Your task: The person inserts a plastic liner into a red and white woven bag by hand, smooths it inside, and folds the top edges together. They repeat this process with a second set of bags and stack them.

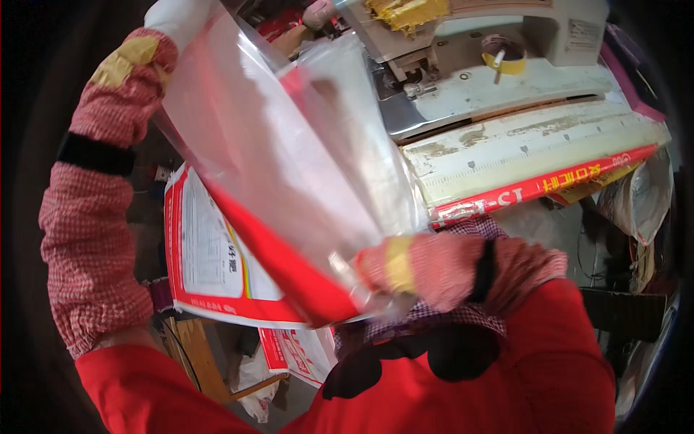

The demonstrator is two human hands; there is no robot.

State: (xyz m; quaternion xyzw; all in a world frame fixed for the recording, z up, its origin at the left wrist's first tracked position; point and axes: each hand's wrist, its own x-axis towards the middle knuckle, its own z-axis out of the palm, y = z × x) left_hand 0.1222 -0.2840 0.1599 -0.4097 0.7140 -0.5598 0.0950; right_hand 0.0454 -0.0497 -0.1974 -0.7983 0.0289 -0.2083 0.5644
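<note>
Raised at the upper left, my left hand (182, 20), in a white glove, is closed on the top of a clear plastic bag (249, 123). The film hangs in a long slanting sheet toward my lap. My right hand (353, 273) is at its lower end, near my body; its fingers are blurred and hidden by the film. Under and beside the film lies a red and white printed sack (210, 253). Another milky film piece (361, 123) hangs behind, against the machine table. Checked pink sleeve covers wrap both my forearms.
A sewing machine (463, 43) stands at the upper right, with a yellow tape roll (504, 54) on it. Its worn table edge (535, 148) carries ruler marks. More printed sacking (300, 354) and a wooden piece (191, 347) lie low down. A whitish bag (643, 199) hangs far right.
</note>
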